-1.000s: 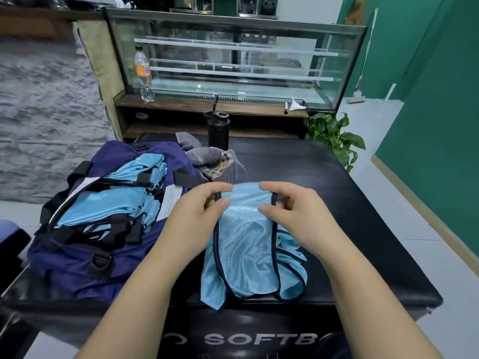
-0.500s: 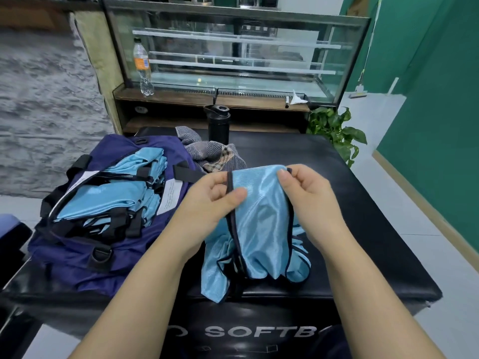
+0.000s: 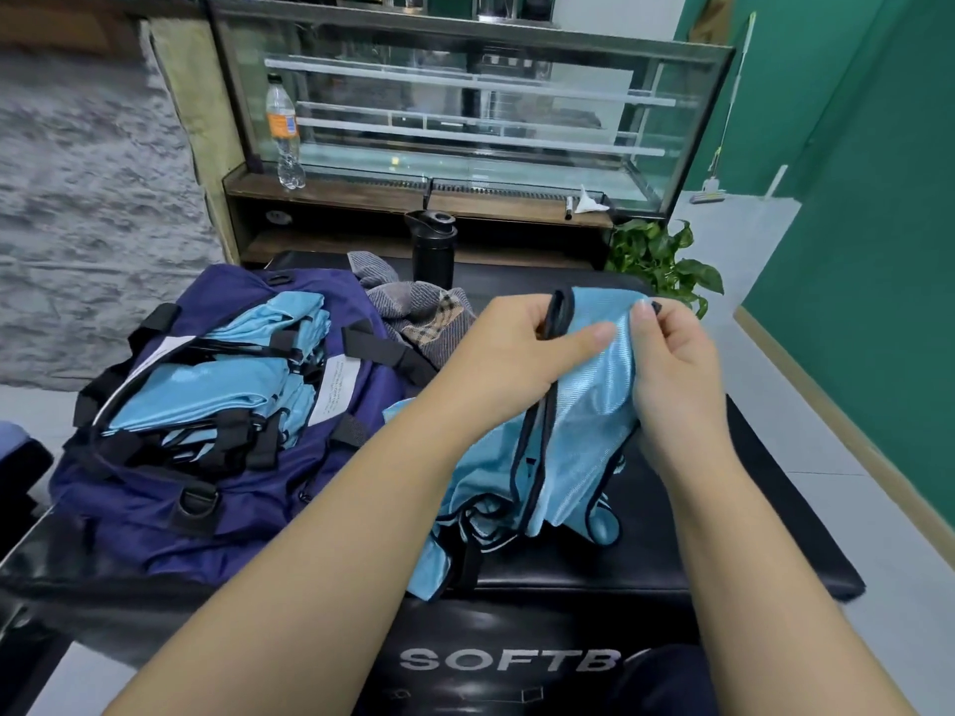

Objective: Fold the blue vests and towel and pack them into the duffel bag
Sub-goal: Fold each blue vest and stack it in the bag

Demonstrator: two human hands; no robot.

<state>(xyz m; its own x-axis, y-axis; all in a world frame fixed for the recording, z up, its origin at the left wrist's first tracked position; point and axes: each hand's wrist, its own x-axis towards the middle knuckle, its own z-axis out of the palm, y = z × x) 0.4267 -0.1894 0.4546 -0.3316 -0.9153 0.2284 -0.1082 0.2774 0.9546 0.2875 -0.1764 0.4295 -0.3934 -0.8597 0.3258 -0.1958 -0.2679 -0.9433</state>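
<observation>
Fingers pinch vest above black table.

A light blue mesh vest with dark trim is lifted by its top edge at centre right, its lower part bunched on the black surface. To the left, the navy duffel bag lies open with folded blue vests stacked inside under black straps. Just beyond the bag, the grey checked towel lies crumpled and unfolded.
</observation>
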